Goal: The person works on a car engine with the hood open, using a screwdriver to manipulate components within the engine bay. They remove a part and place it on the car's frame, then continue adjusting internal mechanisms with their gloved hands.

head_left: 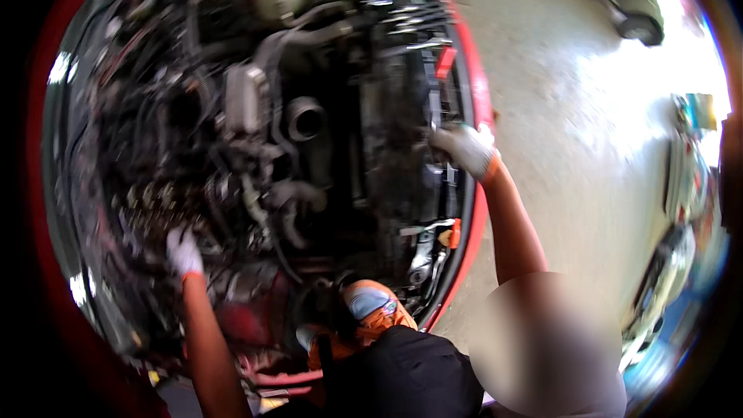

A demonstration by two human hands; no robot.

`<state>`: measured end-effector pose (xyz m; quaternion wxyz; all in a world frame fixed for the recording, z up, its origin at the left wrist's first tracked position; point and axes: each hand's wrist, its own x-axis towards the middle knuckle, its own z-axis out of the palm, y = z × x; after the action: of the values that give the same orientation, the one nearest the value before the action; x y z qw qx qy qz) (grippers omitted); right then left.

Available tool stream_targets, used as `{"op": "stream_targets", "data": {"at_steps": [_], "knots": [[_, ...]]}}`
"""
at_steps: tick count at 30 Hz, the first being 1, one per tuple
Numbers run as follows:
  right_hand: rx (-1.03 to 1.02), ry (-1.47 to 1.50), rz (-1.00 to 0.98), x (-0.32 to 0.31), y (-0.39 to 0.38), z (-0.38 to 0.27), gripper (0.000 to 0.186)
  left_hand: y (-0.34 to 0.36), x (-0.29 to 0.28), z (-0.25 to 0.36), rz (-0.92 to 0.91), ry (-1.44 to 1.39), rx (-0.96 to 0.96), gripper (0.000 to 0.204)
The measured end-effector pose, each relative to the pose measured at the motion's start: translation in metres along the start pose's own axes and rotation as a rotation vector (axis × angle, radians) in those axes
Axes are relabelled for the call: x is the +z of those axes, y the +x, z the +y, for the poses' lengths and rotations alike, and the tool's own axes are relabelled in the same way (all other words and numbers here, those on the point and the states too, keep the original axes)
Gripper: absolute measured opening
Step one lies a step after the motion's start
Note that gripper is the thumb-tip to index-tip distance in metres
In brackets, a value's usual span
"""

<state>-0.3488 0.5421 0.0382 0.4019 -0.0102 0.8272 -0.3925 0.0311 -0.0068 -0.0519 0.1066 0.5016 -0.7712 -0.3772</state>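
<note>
Black cloth (414, 378); dark, hose-laced engine (182, 155)

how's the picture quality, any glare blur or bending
Head view: glare washes out part of the floor at right; head view: blur softens the engine hoses and right hand; head view: fisheye bows the red body edge, left corners black.

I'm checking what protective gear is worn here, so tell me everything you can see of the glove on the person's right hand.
The glove on the right hand is whitish, darker and grimy-looking toward the fingers, with an orange cuff at the wrist. It looks like fabric. The bare forearm comes up from below, and the fingers point left, over the car's front edge beside the red bodywork. Blur hides whether they hold anything.
</note>
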Motion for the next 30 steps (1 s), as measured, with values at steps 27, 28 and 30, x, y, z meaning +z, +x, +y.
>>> {"op": "stream_targets", "data": {"at_steps": [27, 28, 30], "knots": [[-0.272, 0.419, -0.691, 0.331, -0.090, -0.034, 0.029, -0.088, -0.019, 0.018, 0.376, -0.801, -0.432, 0.025], [-0.309, 0.375, -0.678, 0.323, -0.089, -0.030, 0.027, -0.085, -0.014, 0.016, 0.369, -0.795, -0.428, 0.025], [-0.072, 0.409, -0.638, 0.305, -0.101, -0.046, 0.026, -0.084, -0.009, 0.013, 0.356, -0.745, -0.422, 0.021]]}}
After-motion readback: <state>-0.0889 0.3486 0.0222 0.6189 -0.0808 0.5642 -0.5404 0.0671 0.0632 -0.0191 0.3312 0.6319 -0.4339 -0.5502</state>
